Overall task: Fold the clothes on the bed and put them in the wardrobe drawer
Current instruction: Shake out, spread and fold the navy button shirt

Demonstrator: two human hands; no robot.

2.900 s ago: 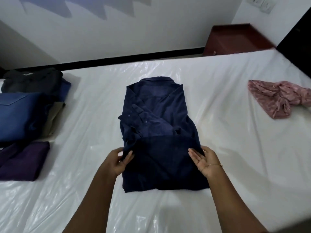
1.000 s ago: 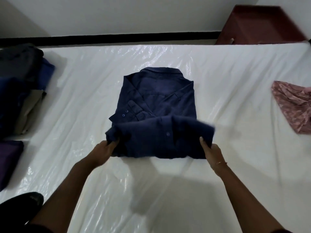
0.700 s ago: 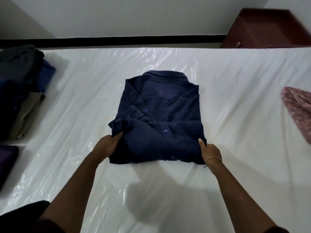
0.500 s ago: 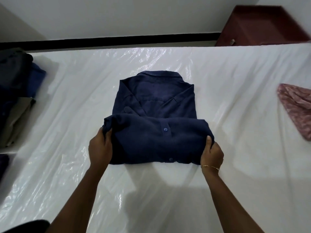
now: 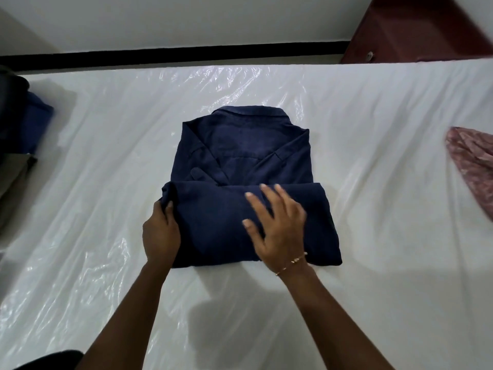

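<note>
Stack point(image 5: 18, 124) of folded clothes at the bed's point(image 5: 106, 263) left edge, partly out of frame. Your left hand point(image 5: 160, 231) pinches the shirt's point(image 5: 240, 161) left fold corner, fingers curled into the cloth. Shirt sits mid-bed, collar toward the far edge, lower half doubled up. Your right hand point(image 5: 277, 225) lies flat on the fold, fingers spread, gripping nothing. Risks: the plastic cover looks slick, so pressing sideways could slide the whole shirt; letting go of the left corner could let the tucked sleeve spring out. Pink cloth point(image 5: 472, 161) at the right edge is still unfolded.
</note>
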